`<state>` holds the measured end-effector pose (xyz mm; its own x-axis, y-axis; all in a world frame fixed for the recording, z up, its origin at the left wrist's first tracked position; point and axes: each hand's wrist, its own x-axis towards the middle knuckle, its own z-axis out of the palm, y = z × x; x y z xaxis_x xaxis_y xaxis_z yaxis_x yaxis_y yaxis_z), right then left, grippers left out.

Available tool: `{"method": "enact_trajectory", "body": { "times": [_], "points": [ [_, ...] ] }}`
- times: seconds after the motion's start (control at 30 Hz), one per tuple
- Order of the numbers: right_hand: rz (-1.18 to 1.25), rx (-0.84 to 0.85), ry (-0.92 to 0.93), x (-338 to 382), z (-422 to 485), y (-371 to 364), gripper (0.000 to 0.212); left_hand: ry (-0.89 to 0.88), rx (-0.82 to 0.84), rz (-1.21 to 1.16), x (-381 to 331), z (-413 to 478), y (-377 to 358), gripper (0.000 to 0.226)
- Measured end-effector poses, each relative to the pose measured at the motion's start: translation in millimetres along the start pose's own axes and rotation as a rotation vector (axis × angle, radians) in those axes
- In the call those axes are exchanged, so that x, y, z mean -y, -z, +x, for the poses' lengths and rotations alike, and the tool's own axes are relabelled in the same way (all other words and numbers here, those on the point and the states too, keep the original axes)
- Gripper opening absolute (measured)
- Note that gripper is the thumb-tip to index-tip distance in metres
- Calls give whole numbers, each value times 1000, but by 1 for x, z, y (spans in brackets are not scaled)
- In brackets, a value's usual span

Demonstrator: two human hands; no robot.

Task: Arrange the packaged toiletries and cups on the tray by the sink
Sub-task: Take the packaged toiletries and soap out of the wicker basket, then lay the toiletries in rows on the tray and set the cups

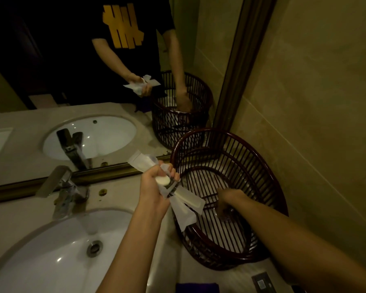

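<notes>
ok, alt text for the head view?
At a bathroom counter, the left hand grips a bundle of packaged toiletries while the right hand reaches into a dark slatted basket beside the sink. A mirror behind reflects the scene.

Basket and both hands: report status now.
Left hand shut on bunch of packaged toiletries, beside basket. Right hand down inside basket; grip unclear. Sink left. Nothing blocking.
</notes>
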<state>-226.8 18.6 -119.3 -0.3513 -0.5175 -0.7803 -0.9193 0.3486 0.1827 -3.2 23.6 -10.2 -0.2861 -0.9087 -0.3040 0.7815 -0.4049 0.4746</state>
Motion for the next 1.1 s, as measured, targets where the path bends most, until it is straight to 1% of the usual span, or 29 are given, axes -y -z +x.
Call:
{"method": "enact_trajectory", "body": {
  "times": [0.1,0.17,0.3,0.4,0.5,0.57,0.73,0.83,0.93,0.97,1.07,1.1],
  "points": [
    [23,-38,61,2,-7,6,88,-1,-24,-3,-2,0,-1,30],
    [103,-147,107,0,-15,14,80,1,-44,4,-2,0,-2,31],
    [282,-417,259,-9,-36,32,64,-12,-72,-1,-1,-3,-5,30],
    [340,-591,302,-14,-55,39,60,-10,-92,-42,0,-8,-6,26],
    [420,-703,349,-13,-75,48,61,-16,-115,-57,-1,-15,-9,25],
    [473,-775,423,-9,-87,53,59,-28,-131,-59,-4,-22,-11,26],
    [592,-1016,638,14,-127,46,51,-40,-152,-47,-21,-46,-2,31],
    [690,-1075,711,36,-159,34,54,-86,-142,-82,-38,-63,17,33],
    [791,-1036,823,63,-189,17,60,-160,-101,-135,-63,-85,44,28],
    [826,-1004,875,75,-199,10,66,-186,-87,-133,-74,-94,55,26],
    [896,-902,1017,120,-226,-13,97,-247,-65,-120,-112,-125,90,22],
    [902,-877,1043,138,-234,-22,104,-259,-63,-119,-127,-137,103,19]
  ]
}}
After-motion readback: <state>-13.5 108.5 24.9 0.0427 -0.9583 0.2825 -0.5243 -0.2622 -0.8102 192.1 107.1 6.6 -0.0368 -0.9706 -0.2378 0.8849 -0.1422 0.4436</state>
